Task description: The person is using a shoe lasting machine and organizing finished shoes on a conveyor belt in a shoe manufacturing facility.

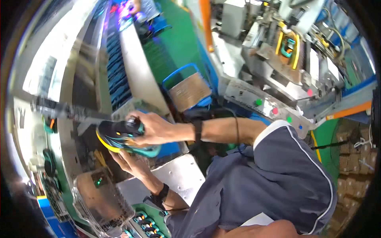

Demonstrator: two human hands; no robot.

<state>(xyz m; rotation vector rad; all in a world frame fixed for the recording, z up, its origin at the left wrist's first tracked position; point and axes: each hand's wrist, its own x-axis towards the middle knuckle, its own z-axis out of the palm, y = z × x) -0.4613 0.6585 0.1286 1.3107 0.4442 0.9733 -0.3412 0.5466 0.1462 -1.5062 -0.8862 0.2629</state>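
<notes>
Green floor (168, 59) runs through a crowded workshop, where one long conveyor (118, 75) with dark slats and a pale side rail stretches away at the upper left. Beside it stands one blue-framed stool (190, 92) with a flat brown seat. One large grey metal machine (238, 51) fills the upper right; along its front I count two green buttons, one red and one blue.

Left of centre, between the person's two hands, is one black-and-teal shoe (111, 133) with a yellow sole edge, toe pointing left. The right hand (156, 129) is closed over the top of the shoe, its arm reaching in from the right. The left hand (133, 163) lies lower, its fingers meeting the yellow edge from below; with the blur there, I cannot tell how firmly it grips.

Two black wristbands show, one on each wrist. Just below the hands is one silver metal plate (182, 174), and at the lower left sits one clear, rounded box (103, 202) with small green lights inside.
</notes>
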